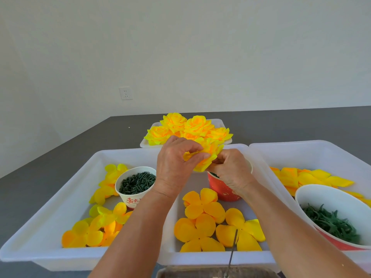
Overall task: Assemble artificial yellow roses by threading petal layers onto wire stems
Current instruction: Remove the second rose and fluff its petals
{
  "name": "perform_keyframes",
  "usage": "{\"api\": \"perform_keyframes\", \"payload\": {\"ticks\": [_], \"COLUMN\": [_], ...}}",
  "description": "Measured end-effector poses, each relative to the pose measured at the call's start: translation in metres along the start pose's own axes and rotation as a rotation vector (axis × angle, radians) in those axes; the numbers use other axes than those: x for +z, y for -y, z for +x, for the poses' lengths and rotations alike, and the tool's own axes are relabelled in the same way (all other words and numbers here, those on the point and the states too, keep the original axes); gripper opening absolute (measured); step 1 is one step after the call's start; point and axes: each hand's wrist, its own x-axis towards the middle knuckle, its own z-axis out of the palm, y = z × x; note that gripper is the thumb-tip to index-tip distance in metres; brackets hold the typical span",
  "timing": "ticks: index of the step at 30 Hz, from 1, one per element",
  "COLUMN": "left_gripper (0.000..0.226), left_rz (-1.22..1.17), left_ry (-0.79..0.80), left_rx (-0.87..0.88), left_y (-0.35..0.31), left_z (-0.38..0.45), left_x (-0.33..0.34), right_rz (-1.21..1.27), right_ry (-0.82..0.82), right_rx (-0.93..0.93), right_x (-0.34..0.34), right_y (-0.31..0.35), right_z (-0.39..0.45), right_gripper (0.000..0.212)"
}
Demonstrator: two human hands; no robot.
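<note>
Your left hand and right hand both pinch a half-built yellow fabric rose, held above the middle white plastic tray on the grey desk. Loose orange-yellow petal layers lie in that tray below. Finished yellow roses fill the far tray.

Yellow petals shaded orange toward the centre are seen on the finished roses. The loose petal layers are coloured orange-yellow. The trays are white. Dark green parts are held in a white cup marked with red characters. A red cup is patterned in white. The table is dark grey.
</note>
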Motion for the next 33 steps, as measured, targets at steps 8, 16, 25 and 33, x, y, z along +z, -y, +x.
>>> {"api": "perform_keyframes", "payload": {"ticks": [8, 16, 25, 33], "left_gripper": [0.017, 0.008, 0.010, 0.026], "left_rz": [-0.110, -0.306, -0.648, -0.655], "left_ry": [-0.038, -0.063, -0.074, -0.078], "left_rx": [-0.034, -0.138, -0.417, -0.494], "left_y": [0.0022, 0.0056, 0.0031, 0.0030], "left_z": [0.0015, 0.0019, 0.0034, 0.0035], "left_x": [0.0009, 0.0001, -0.0049, -0.0059], "right_rz": [0.300, 0.523, 0.531, 0.459], "right_ry": [0.108, 0.210, 0.172, 0.000], "right_rx": [0.064, 0.221, 0.141, 0.132], "right_x": [-0.0003, -0.0008, -0.0024, -0.0014], "right_y": [0.0063, 0.0088, 0.0088, 0.0068], "right_z": [-0.0005, -0.0002, -0.0005, 0.0014], "right_gripper": [0.018, 0.003, 0.015, 0.013]}}
